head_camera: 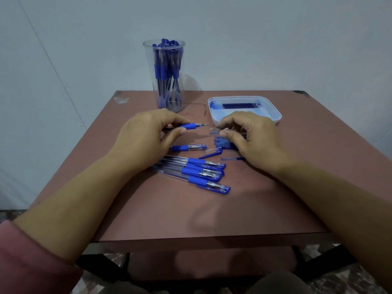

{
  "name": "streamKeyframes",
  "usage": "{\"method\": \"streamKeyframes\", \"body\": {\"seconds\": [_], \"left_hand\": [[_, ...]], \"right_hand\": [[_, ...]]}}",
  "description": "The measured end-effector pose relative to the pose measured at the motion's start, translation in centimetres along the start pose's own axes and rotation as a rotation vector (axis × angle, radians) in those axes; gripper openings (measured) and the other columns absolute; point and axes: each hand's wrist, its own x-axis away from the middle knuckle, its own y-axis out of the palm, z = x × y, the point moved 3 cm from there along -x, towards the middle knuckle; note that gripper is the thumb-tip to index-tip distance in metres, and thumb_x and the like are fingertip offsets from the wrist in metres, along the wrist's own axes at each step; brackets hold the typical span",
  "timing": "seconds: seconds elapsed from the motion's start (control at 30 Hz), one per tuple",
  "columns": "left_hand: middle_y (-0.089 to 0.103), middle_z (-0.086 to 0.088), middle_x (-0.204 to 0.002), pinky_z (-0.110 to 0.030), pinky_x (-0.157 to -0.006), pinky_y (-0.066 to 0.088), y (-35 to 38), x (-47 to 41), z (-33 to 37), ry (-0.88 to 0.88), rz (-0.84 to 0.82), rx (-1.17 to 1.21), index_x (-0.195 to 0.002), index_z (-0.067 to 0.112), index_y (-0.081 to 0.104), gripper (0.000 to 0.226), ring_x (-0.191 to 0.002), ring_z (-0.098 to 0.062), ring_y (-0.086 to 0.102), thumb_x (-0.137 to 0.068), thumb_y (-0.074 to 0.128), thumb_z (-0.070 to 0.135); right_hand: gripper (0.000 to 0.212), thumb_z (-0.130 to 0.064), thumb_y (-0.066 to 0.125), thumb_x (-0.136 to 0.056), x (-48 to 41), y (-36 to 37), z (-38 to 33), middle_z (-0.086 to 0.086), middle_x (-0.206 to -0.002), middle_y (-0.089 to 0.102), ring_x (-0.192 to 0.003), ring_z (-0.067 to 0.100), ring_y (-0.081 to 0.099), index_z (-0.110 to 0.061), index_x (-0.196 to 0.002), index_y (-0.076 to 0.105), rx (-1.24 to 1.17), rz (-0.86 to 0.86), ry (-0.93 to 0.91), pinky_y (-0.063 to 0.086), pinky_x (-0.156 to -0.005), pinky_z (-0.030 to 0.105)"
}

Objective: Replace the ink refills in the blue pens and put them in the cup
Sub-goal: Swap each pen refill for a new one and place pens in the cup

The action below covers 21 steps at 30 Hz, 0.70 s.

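1. One left hand (148, 132) is curled round one pen (189, 126). Thumb and fingers grip the barrel just behind the blue grip. The pen lies level above the table, with its bare tip pointing right toward the other hand.
2. One right hand (250, 136) has its fingers bent down over a small heap of blue caps (222, 142). Thumb and forefinger meet at something small and shiny. I cannot tell what it is, or whether the hand truly pinches it.
3. One tall clear cup (163, 75) stands upright at the far edge of the table, beyond the left hand. It is packed with blue pens, too many and too overlapped to count.
4. Five more pens lie on the table. One single pen (188, 147) is partly under the left hand. Four capped pens (203, 172) are fanned side by side nearer the person.
5. One loose cap (212, 153) lies between the single pen and the heap. One short blue piece (232, 159) lies just below the right hand.
6. One white tray (275, 115) sits beyond the right hand and holds dark refills (239, 105) laid side by side. Their number is unclear.
7. One reddish-brown table (191, 209) bears everything.
8. One pink sleeve (25, 251) shows on the left arm.
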Motion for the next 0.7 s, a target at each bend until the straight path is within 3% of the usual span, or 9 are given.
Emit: {"method": "streamKeyframes", "body": {"seconds": [0.07, 0.17, 0.27, 0.37, 0.53, 0.63, 0.7], "left_hand": [[0.071, 0.010, -0.100, -0.033, -0.077, 0.051, -0.3, 0.0, -0.2, -0.013, -0.002, -0.006, -0.115, 0.031, 0.071, 0.023, -0.086, -0.010, 0.060, -0.093, 0.065, 0.032], [0.071, 0.009, -0.100, -0.034, -0.079, 0.052, -0.3, -0.1, -0.3, -0.021, -0.016, -0.012, -0.115, 0.031, 0.071, 0.023, -0.086, -0.009, 0.059, -0.092, 0.065, 0.031], [0.071, 0.009, -0.101, -0.035, -0.080, 0.052, -0.3, -0.1, -0.2, -0.026, -0.021, -0.004, -0.115, 0.030, 0.072, 0.023, -0.086, -0.009, 0.059, -0.092, 0.066, 0.031], [0.071, 0.009, -0.101, -0.035, -0.080, 0.052, -0.3, -0.1, -0.2, -0.014, -0.031, -0.007, -0.114, 0.030, 0.072, 0.023, -0.089, -0.012, 0.062, -0.092, 0.066, 0.031], [0.071, 0.009, -0.102, -0.033, -0.079, 0.050, 0.0, -0.1, -0.1, 0.012, -0.048, -0.021, -0.114, 0.029, 0.072, 0.023, -0.092, -0.012, 0.063, -0.092, 0.067, 0.030], [0.071, 0.009, -0.102, -0.032, -0.078, 0.050, 0.0, -0.1, 0.0, 0.024, -0.045, -0.018, -0.113, 0.029, 0.072, 0.023, -0.091, -0.012, 0.063, -0.091, 0.067, 0.030], [0.071, 0.009, -0.101, -0.034, -0.078, 0.052, 0.0, 0.0, 0.2, 0.042, -0.035, -0.013, -0.113, 0.028, 0.072, 0.023, -0.091, -0.012, 0.063, -0.091, 0.068, 0.030]], "right_hand": [[0.013, -0.021, 0.071, -0.086, -0.3, -0.1, -0.3, -0.014, -0.085, 0.061, -0.083, 0.005, 0.055, -0.032, -0.091, 0.065, 0.021, -0.072, 0.012, 0.042, -0.073, 0.013], [0.011, -0.021, 0.070, -0.087, -0.9, -0.1, -0.4, -0.007, -0.092, 0.067, -0.087, 0.004, 0.051, -0.023, -0.097, 0.072, 0.086, -0.196, -0.035, 0.042, -0.080, 0.017], [0.014, -0.017, 0.065, -0.090, -1.1, 0.6, -0.4, -0.003, -0.094, 0.071, -0.088, 0.006, 0.045, -0.019, -0.101, 0.074, 0.165, -0.262, -0.167, 0.045, -0.084, 0.031], [0.018, -0.018, 0.058, -0.089, -0.8, 1.3, -0.6, -0.007, -0.088, 0.068, -0.086, 0.016, 0.049, -0.022, -0.097, 0.073, 0.218, -0.293, -0.286, 0.046, -0.078, 0.045], [0.032, -0.005, 0.056, -0.089, -0.5, 1.4, -0.8, -0.012, -0.093, 0.065, -0.089, 0.013, 0.044, -0.028, -0.104, 0.070, 0.274, -0.317, -0.313, 0.041, -0.079, 0.043], [0.028, -0.012, 0.055, -0.092, -0.6, 1.0, -0.7, -0.019, -0.094, 0.058, -0.091, 0.011, 0.044, -0.031, -0.108, 0.068, 0.247, -0.304, -0.295, 0.039, -0.083, 0.040], [0.022, -0.017, 0.059, -0.091, -0.6, 0.5, -0.7, -0.019, -0.093, 0.058, -0.088, 0.010, 0.046, -0.029, -0.107, 0.067, 0.194, -0.188, -0.286, 0.040, -0.083, 0.034]]}}
